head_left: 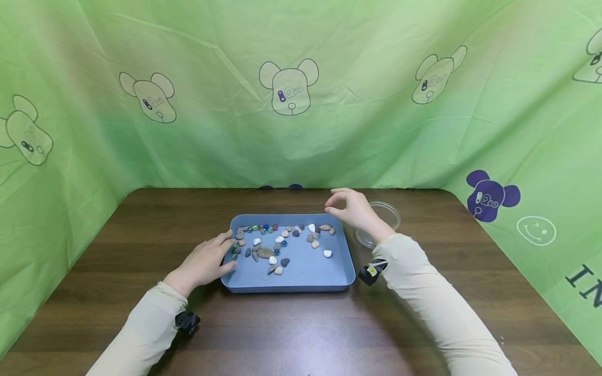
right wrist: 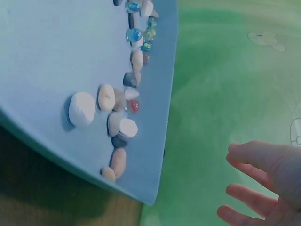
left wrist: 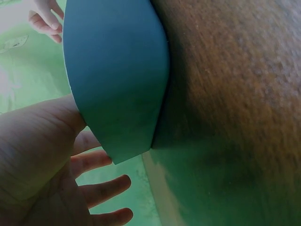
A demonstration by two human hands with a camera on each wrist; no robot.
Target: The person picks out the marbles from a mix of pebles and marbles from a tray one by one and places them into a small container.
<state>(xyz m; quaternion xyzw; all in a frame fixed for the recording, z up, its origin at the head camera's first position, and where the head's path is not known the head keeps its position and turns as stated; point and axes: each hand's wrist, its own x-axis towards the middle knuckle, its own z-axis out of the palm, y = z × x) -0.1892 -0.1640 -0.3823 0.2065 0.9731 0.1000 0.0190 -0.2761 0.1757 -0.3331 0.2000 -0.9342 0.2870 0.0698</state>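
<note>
A person in pale sleeves point(head_left: 437, 308) works at a shallow blue tray point(head_left: 308, 274) of stones point(head_left: 265, 253) and glass marbles point(head_left: 277, 251) on a dark wooden bench point(head_left: 291, 334). The left hand point(head_left: 201, 262), released, fingers spread, rests against the tray's rim at nine o'clock, fingertips just beside several green marbles; from it, the tray lies toward three. The right hand point(head_left: 356, 211), likewise released, is raised near the tray's two o'clock corner, thumb and fingers loosely curved with nothing visible between them, the tray toward its eight. Inside, stones and marbles cluster along the twelve o'clock edge, with a lone white stone point(head_left: 327, 254) toward three. A clear round container point(head_left: 363, 239) stands just outside the tray between two and three o'clock, partly hidden by the right wrist. Beyond the bench hangs green cloth point(head_left: 211, 141) printed with bear outlines; a purple bear point(head_left: 489, 196) and a smiling face point(head_left: 536, 231) appear toward two o'clock.
</note>
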